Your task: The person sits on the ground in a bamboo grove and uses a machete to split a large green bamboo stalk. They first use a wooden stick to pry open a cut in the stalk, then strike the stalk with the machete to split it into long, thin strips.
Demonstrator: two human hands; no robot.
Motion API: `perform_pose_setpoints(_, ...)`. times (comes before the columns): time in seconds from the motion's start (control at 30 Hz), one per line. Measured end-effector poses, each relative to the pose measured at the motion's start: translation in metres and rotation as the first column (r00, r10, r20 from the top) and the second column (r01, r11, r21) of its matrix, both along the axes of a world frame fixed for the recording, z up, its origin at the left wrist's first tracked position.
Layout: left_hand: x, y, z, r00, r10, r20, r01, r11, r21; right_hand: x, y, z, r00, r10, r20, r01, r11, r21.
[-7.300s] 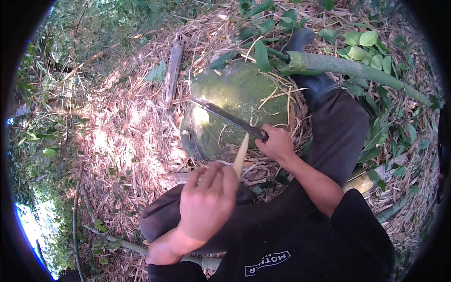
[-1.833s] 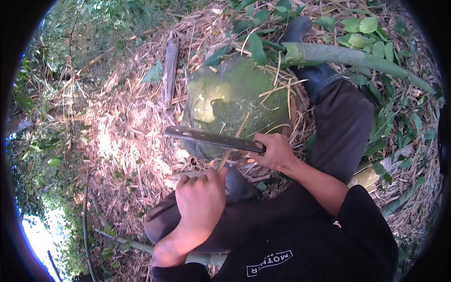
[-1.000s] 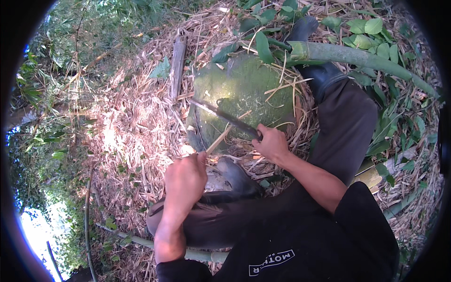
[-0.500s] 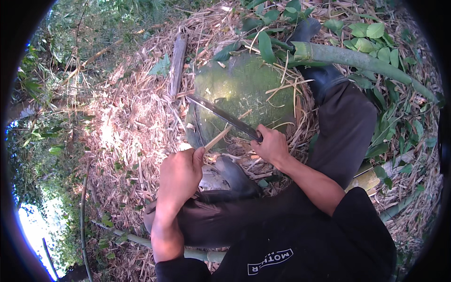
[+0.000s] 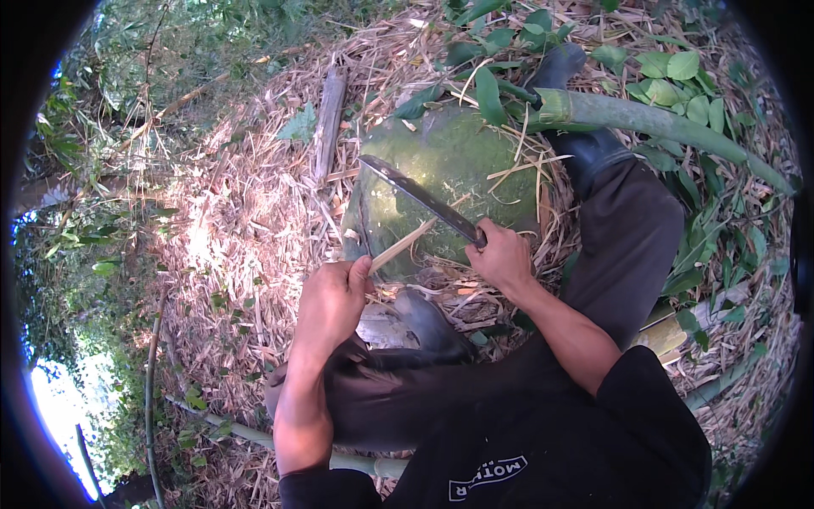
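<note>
The right hand [image 5: 502, 257] was clenched around the handle of a long dark machete [image 5: 421, 198], and the grip of the left hand [image 5: 332, 299] was closed on the lower end of a thin pale bamboo sliver [image 5: 404, 245]. Half a second earlier the blade lay lower, close over the sliver near the left fingers; now its tip pointed more to the upper left of the frame and the edge met the sliver near its upper end, just below the handle. The left hand had also moved a little to the right and down. I judged that one shaving stroke along the sliver was finishing, so the work was in the middle of thinning it.

The sliver was in the centre of the frame, slanting up to the right over a round, green mossy stone [image 5: 449, 161]. It looked straight, narrow, light yellow and freshly cut. Dry bamboo leaves [image 5: 246, 220] covered the ground around, and a green bamboo stem [image 5: 653, 123] lay at the upper right beside a dark rubber boot [image 5: 585, 144].
</note>
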State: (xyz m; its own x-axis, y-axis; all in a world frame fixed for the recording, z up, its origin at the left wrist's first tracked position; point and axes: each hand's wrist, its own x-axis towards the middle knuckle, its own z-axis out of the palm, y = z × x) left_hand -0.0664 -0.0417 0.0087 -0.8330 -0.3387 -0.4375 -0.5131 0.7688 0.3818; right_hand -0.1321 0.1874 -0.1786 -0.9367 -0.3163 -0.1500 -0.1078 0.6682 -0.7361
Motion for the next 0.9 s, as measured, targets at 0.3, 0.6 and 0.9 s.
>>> perform_pose_setpoints(0.3,0.005,-0.002,-0.007,0.999,-0.044,0.012,0.043,0.999,0.025,0.002,-0.003,-0.002,0.998,0.063,0.029,-0.066,0.993,0.102)
perform_pose_setpoints(0.6,0.006,0.022,-0.063,0.997,-0.070,0.038,0.072,0.997,-0.034,-0.019,0.011,-0.005,0.989,-0.048,0.139,0.017,0.976,0.216)
perform_pose_setpoints(0.9,0.003,0.002,-0.131,0.991,-0.084,0.109,0.077,0.995,0.071,-0.031,0.018,0.000,0.969,-0.206,0.139,0.180,0.967,0.179)
